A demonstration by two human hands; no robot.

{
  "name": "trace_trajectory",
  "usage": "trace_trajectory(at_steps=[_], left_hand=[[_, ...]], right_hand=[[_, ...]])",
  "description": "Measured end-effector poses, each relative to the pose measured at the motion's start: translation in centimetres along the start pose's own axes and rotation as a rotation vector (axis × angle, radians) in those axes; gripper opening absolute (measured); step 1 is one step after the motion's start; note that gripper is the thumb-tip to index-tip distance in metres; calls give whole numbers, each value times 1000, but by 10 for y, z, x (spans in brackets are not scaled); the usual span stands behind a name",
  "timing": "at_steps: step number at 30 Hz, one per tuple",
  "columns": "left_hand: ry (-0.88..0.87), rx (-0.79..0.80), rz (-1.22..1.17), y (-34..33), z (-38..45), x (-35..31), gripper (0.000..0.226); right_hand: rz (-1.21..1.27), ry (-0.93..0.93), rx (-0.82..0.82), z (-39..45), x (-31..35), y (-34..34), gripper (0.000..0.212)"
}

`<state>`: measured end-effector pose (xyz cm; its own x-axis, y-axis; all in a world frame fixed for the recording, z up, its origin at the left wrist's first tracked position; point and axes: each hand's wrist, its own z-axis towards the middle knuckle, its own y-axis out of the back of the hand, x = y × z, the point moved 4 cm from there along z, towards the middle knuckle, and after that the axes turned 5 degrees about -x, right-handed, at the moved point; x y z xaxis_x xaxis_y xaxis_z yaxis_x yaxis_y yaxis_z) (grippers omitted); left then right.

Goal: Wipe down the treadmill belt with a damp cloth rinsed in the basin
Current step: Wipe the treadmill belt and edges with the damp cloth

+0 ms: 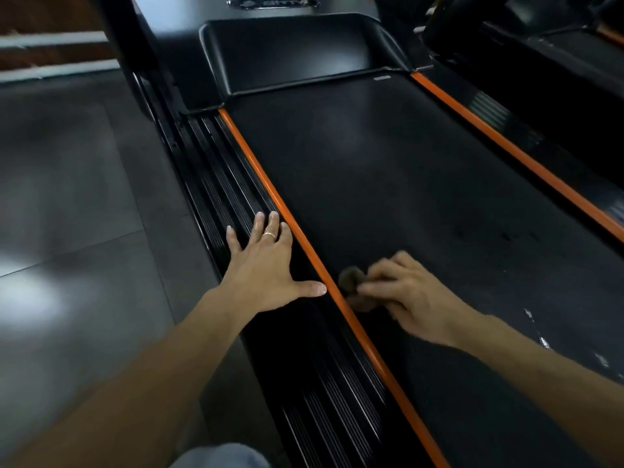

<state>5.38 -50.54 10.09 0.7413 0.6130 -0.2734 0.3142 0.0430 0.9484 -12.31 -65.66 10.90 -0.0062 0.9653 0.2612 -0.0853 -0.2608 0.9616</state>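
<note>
The black treadmill belt (405, 184) runs from the near right up to the motor cover, edged by orange strips on both sides. My right hand (408, 293) is blurred and grips a small brown cloth (351, 282) bunched on the belt, close to the left orange strip (270, 184). My left hand (266, 265) lies flat with spread fingers on the ribbed black side rail (219, 184), its thumb reaching the orange strip; a ring is on one finger. No basin is in view.
The black motor cover (297, 49) closes the far end of the belt. A grey tiled floor (67, 197) lies to the left. Another machine (557, 62) stands close on the right. A knee in light trousers (219, 457) shows at the bottom edge.
</note>
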Motion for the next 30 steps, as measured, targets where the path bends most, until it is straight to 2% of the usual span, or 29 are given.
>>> trace_trajectory(at_steps=[3,6,11,15,17,20,23,25,30], left_hand=[[-4,-7,3,1,0,0,122],[-8,-7,3,1,-1,1,122],[-5,-5,11,0,-1,2,122],[0,-3,20,-1,-1,2,124],[-7,-10,21,0,0,2,124],[-12,-16,18,1,-2,2,124],[-12,-8,14,2,-3,1,123],[-26,-3,7,2,-5,1,120],[-54,-9,21,1,-14,8,117]], right_hand=[[-80,-125,-192,76,-12,-4,38],[-80,-164,-127,117,-12,-16,37],[14,-17,40,37,4,-12,34],[71,-51,158,-17,10,-5,40],[41,-53,83,-2,10,-9,42],[-3,-165,-59,65,4,-13,39],[-22,-195,-85,98,7,-16,37],[-13,-155,-91,68,15,-17,37],[88,-162,93,-44,32,-8,42]])
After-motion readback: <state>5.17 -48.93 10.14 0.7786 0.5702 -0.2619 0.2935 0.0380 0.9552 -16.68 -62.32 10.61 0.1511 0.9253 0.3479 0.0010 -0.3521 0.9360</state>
